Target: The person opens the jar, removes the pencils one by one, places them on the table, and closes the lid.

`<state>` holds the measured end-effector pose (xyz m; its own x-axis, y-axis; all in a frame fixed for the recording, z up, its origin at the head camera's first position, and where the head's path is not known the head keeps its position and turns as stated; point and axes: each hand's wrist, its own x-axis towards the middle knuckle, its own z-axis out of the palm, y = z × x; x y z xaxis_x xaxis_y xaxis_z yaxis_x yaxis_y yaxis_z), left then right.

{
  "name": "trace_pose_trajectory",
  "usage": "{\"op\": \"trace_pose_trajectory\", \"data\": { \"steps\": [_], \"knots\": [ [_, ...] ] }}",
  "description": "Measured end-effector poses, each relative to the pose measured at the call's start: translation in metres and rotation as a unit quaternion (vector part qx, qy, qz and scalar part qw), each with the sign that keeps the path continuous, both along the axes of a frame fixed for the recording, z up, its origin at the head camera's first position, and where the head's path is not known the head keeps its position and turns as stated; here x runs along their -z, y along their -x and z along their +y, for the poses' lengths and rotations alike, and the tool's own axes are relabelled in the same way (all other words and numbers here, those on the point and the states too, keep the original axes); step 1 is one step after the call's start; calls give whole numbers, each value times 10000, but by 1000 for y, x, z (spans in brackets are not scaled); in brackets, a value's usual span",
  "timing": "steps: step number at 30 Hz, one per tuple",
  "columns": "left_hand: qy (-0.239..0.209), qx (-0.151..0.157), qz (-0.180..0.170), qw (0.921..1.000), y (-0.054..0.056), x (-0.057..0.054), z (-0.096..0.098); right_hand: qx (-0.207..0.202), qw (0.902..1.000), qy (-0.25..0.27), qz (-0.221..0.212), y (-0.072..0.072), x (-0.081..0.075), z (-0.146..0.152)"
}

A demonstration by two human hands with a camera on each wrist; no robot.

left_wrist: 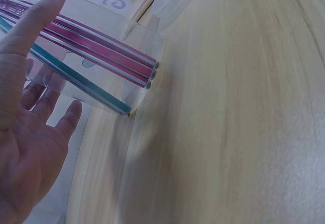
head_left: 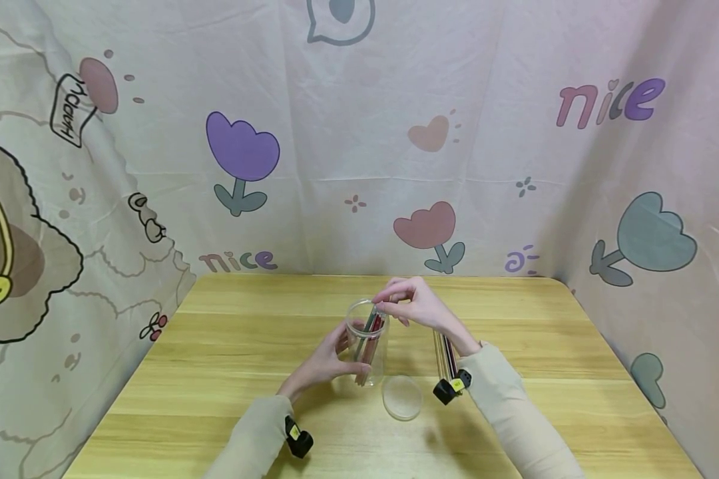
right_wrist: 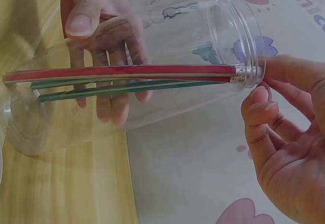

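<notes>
A clear plastic jar [head_left: 380,362] stands on the table, its mouth uncovered. My left hand [head_left: 329,359] holds its side, thumb toward me and fingers behind the wall. Inside, red striped pencils [right_wrist: 122,73] and green striped pencils [left_wrist: 76,76] lean together, their silver ferrules near the rim. At the mouth, my right hand [head_left: 416,303] pinches the top end of a red pencil between thumb and index finger; the fingers partly hide that end. A round clear lid [head_left: 403,398] lies flat in front of the jar.
More pencils [head_left: 443,352], some dark and some light, lie on the wooden table [head_left: 245,372] under the right wrist, partly hidden by it. A printed cloth [head_left: 335,133] hangs behind and beside the table. Black wrist cameras [head_left: 299,439] are strapped to both sleeves.
</notes>
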<state>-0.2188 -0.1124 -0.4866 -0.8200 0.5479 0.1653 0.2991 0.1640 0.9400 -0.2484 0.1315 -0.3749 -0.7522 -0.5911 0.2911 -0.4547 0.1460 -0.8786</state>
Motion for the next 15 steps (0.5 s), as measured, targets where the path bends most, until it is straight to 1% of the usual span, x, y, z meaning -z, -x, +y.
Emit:
{"op": "trace_pose_trajectory", "data": {
  "steps": [8, 15],
  "knots": [
    [-25, 28, 0, 10000, 0, 0, 0, 27, 10000, -88, 37, 1, -1, -2],
    [50, 3, -48, 10000, 0, 0, 0, -35, 9999, -52, -111, 1, -2, -1]
  ]
}}
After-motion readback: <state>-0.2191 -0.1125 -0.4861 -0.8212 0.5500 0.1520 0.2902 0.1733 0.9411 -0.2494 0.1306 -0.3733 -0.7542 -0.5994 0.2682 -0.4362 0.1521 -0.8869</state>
